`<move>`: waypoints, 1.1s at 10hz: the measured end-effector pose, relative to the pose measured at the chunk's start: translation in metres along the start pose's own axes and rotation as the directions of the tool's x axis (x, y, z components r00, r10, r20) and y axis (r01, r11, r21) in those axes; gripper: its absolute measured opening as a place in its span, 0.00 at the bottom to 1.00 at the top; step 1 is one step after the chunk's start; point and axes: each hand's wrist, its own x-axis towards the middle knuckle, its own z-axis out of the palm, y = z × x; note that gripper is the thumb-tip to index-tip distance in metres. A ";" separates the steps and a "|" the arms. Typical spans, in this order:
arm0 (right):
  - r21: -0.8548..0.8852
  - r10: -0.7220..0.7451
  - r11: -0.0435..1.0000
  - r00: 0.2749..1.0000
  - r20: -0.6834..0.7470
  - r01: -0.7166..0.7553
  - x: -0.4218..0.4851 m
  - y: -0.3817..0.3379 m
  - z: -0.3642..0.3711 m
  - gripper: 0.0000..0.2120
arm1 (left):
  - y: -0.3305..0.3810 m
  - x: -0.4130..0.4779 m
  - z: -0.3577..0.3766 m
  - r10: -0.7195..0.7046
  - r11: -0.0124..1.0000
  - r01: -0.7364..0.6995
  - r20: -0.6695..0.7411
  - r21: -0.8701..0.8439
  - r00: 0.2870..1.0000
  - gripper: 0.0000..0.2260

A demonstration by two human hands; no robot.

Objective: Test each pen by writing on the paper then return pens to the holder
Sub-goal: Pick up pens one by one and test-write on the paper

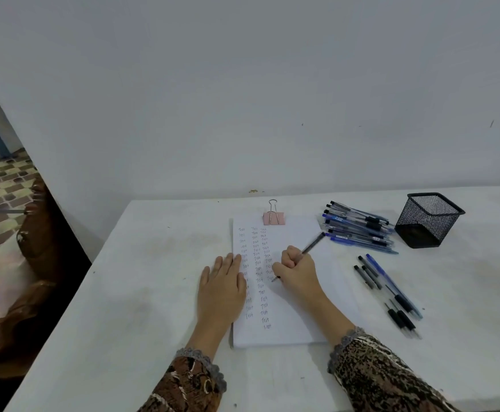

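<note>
A white sheet of paper (299,310) lies on the table, with columns of small handwritten words down its left half. My left hand (222,289) lies flat on the paper's left edge, fingers straight. My right hand (297,270) grips a dark pen (312,242), whose tip touches the paper in the third column. A pile of several blue and black pens (357,227) lies right of the paper's top. Several more pens (391,292) lie loose at the right. The black mesh holder (428,220) stands at the far right; no pens show above its rim.
A pink binder clip (274,217) clamps the paper's top edge. The white table (141,292) butts against a pale wall at the back. Its left edge drops off to a brown bag (37,233) and a tiled floor.
</note>
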 end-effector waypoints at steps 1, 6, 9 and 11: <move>-0.032 -0.009 0.999 1.000 0.008 0.009 0.000 0.001 0.001 0.23 | 0.000 0.000 0.000 0.003 1.000 -0.003 -0.005 0.004 1.000 0.22; -0.094 -0.056 0.994 0.998 -0.014 0.054 0.000 0.002 0.002 0.23 | 0.000 -0.001 0.000 0.003 1.000 -0.003 0.004 -0.013 1.000 0.22; -0.118 -0.060 0.991 0.998 -0.009 0.059 0.000 -0.001 0.003 0.24 | -0.001 0.000 0.000 0.005 1.000 -0.005 0.014 -0.019 1.000 0.22; -0.136 -0.065 0.989 0.997 -0.052 0.057 0.001 0.001 0.002 0.23 | -0.001 -0.001 0.000 0.006 1.000 -0.006 0.008 -0.013 1.000 0.22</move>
